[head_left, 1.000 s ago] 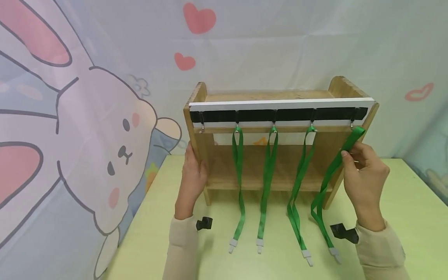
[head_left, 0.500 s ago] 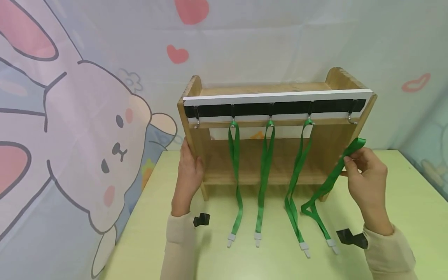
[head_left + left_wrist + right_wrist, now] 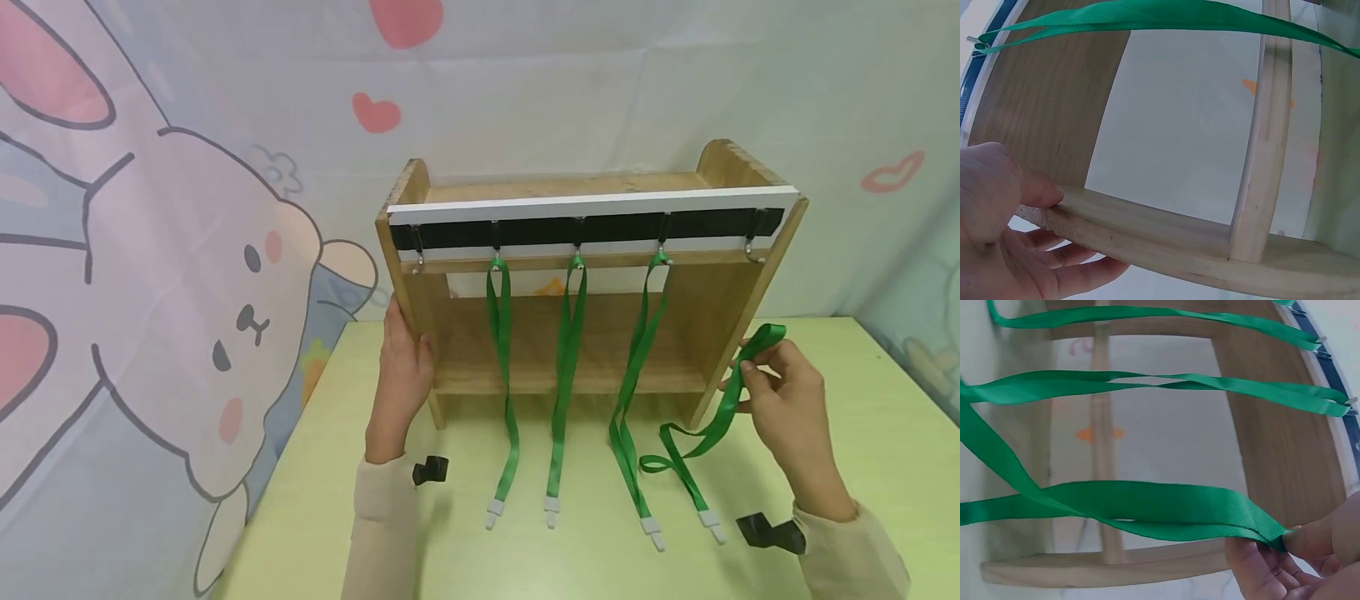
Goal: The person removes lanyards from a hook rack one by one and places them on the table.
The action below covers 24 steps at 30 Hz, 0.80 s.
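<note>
A wooden rack stands on the table, a black strip with several metal hooks along its front. Three green lanyards hang from the middle hooks, white clips at their lower ends. My left hand grips the rack's left side panel, thumb on the inner face and fingers outside. Beside the right panel, my right hand pinches another green lanyard near its looped top. That lanyard's lower part bends and loops on the table, ending in a white clip. The outermost hooks carry no lanyard.
The pale green table extends in front of the rack and to both sides. A printed cloth with hearts and a rabbit figure hangs behind and at the left. The hanging clips reach the tabletop before the rack.
My right hand has come down from beside the rightmost hook with the lanyard, whose lower part now folds on the table. My left hand stays on the rack; the head view has shifted slightly.
</note>
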### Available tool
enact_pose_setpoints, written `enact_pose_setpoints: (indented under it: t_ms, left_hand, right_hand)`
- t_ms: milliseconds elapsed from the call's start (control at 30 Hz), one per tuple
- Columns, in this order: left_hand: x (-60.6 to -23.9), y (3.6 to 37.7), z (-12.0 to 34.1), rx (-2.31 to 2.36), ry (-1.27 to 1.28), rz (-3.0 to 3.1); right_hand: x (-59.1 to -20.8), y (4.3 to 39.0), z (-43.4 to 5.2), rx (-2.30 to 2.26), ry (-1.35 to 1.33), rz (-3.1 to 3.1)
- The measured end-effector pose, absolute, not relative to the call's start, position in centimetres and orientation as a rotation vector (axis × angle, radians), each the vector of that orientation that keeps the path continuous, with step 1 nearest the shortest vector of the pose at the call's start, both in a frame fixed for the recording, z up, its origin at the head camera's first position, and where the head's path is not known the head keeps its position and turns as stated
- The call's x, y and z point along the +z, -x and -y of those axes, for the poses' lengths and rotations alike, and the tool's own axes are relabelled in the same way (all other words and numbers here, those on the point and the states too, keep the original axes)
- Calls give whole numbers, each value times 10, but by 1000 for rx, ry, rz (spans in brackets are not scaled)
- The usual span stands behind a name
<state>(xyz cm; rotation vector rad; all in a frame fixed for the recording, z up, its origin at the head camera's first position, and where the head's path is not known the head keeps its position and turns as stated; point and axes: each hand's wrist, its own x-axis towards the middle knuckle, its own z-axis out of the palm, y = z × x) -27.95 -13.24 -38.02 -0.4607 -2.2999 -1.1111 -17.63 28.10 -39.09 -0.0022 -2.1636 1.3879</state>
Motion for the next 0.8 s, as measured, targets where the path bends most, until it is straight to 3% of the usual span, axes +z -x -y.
enact_pose_setpoints:
  t_ms: [800]
  left_hand:
    - [-382, 281, 131, -1142, 457, 2316]
  right_hand:
    - [-443, 161, -267, 1432, 12, 2357]
